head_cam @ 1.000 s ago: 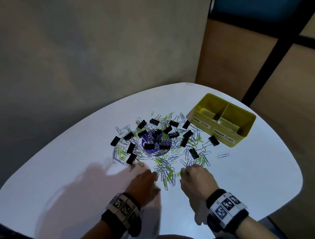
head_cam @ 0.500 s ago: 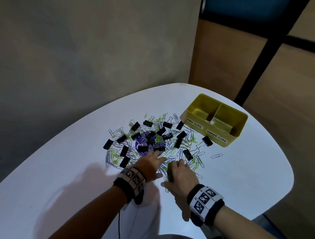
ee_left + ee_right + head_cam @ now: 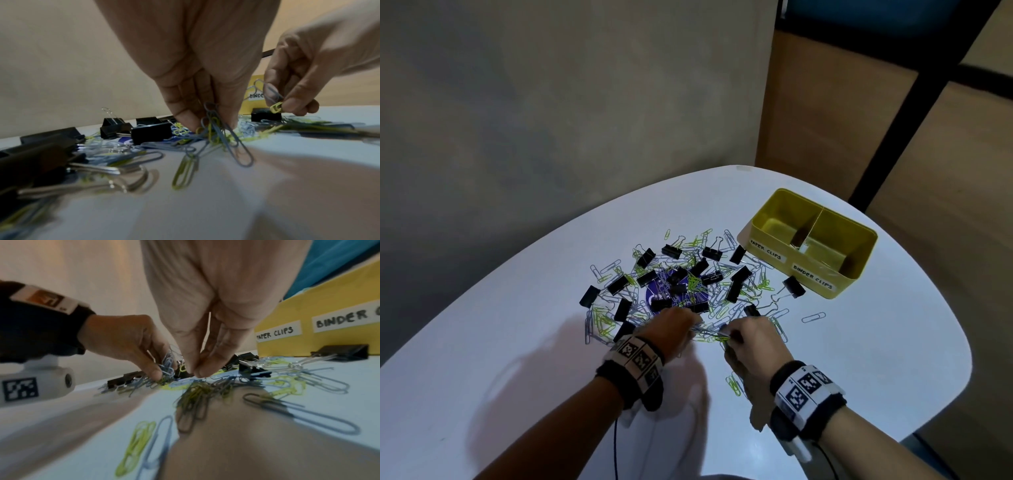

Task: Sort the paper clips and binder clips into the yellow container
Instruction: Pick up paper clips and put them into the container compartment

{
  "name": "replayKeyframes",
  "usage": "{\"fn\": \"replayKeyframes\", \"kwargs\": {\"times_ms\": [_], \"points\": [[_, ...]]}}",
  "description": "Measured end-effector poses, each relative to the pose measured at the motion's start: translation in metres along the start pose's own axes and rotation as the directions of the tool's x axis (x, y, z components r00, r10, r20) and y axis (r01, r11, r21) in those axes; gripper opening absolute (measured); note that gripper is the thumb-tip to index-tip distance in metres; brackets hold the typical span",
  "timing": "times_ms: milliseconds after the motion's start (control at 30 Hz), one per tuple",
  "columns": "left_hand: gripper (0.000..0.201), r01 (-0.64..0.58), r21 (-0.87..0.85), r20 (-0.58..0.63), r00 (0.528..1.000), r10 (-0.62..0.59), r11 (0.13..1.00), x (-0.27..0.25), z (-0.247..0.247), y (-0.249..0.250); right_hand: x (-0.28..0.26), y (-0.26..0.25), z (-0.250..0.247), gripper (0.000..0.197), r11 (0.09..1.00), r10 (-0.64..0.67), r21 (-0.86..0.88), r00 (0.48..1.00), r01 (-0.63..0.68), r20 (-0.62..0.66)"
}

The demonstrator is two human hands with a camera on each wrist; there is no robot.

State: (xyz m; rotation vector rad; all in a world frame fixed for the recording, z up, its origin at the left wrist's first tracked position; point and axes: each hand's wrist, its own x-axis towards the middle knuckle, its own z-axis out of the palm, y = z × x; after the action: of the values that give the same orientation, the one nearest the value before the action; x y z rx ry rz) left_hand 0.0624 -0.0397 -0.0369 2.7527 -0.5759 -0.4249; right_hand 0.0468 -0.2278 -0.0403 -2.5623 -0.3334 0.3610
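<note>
A pile of blue and yellow-green paper clips and black binder clips [image 3: 688, 281] lies mid-table. The yellow container [image 3: 808, 270] stands to its right, its two compartments labelled PAPER CLIPS and BINDER CLIPS. My left hand [image 3: 693, 327] is at the pile's near edge and pinches a bunch of paper clips [image 3: 218, 129] between thumb and fingers. Just right of it, my right hand [image 3: 729, 337] pinches a couple of paper clips [image 3: 274, 104], fingertips [image 3: 195, 371] down on the table. Both compartments look empty.
The white round table [image 3: 859, 359] ends close to the right and near side. A lone binder clip [image 3: 792, 286] and a stray paper clip [image 3: 813, 317] lie in front of the container. A purple disc [image 3: 654, 294] sits under the pile. A grey wall stands behind.
Both hands moved forward from the table's near side into the pile's near edge, and their fingers closed on paper clips.
</note>
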Motion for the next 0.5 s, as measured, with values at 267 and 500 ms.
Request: {"fn": "replayKeyframes", "kwargs": {"times_ms": [267,500], "points": [[0.018,0.048,-0.438,-0.109,0.988,-0.106,0.898,0.006,-0.061,0.0,0.003,0.013,-0.044,0.014,0.83,0.167,0.551,0.98,-0.082,-0.105],[0.027,-0.047,-0.675,-0.217,0.966,-0.138,0.736,0.072,-0.14,0.05,0.026,0.028,-0.127,0.017,0.767,0.259,0.641,0.916,-0.003,-0.306]]}}
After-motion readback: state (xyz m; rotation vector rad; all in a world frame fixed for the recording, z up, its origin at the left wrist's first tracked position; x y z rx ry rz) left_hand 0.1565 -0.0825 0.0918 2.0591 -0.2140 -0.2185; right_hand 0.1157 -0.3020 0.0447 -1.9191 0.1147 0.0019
